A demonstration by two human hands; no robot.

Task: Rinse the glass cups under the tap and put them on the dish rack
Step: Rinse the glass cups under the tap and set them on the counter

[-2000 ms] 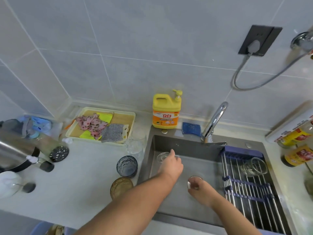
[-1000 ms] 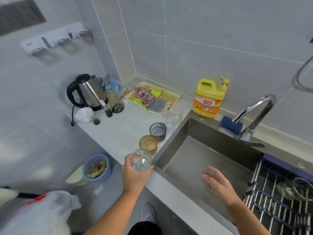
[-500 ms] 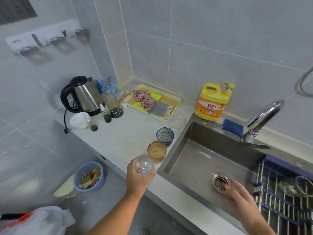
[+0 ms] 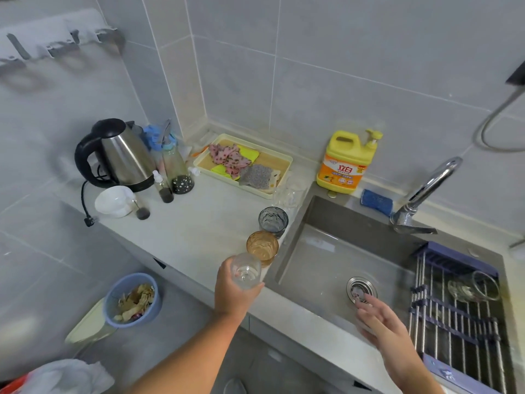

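My left hand (image 4: 231, 291) grips a clear glass cup (image 4: 246, 272) at the counter's front edge, left of the sink (image 4: 318, 260). An amber glass cup (image 4: 262, 247) and a dark grey glass cup (image 4: 273, 221) stand on the counter just behind it. Clear glasses (image 4: 292, 189) stand further back by the tray. My right hand (image 4: 379, 317) hovers with relaxed fingers over the sink, near the drain strainer (image 4: 361, 289), holding nothing. One clear glass (image 4: 473, 287) lies on its side on the dish rack (image 4: 454, 322) over the sink's right part. The tap (image 4: 426, 189) is not running.
A yellow detergent bottle (image 4: 345, 163) and blue sponge (image 4: 376, 201) sit behind the sink. A tray of cloths (image 4: 244, 164), a kettle (image 4: 119, 155), bottles (image 4: 177, 172) and a white bowl (image 4: 115, 201) occupy the counter's back left. A blue bin (image 4: 132, 300) stands on the floor.
My left hand lifted the clear cup out of the sink and over to the counter's front edge. My right hand stayed low in the sink near the drain. The view swung left.
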